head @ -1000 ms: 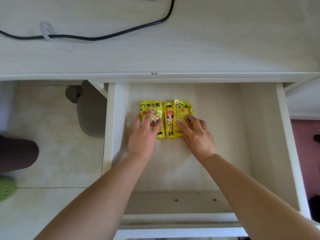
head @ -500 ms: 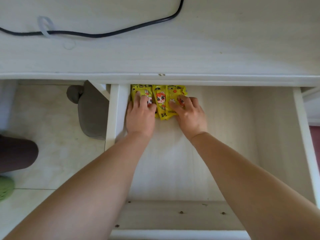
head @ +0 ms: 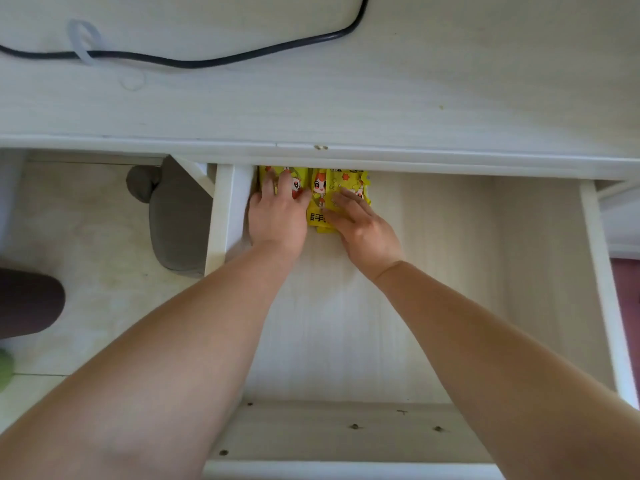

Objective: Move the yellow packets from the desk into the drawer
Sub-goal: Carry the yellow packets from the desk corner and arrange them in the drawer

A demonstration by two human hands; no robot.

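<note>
Three yellow packets (head: 319, 199) with cartoon faces lie side by side on the floor of the open white drawer (head: 602, 271), at its far left, their tops tucked under the desk's front edge. My left hand (head: 278, 218) lies flat on the left packet, fingers spread. My right hand (head: 363, 228) lies flat on the right packet, also with fingers apart. Neither hand curls around a packet. The middle packet shows between my hands.
The white desk top (head: 433, 98) carries a black cable (head: 207, 62) with a clear loop. Left of the drawer, a grey object (head: 180, 223) stands on the pale floor, with a dark shape (head: 27, 303) and something green (head: 4, 372) at the left edge.
Both hands slid the three packets from the middle of the drawer floor to its far left end, under the desk edge. In the last half second they hardly moved.
</note>
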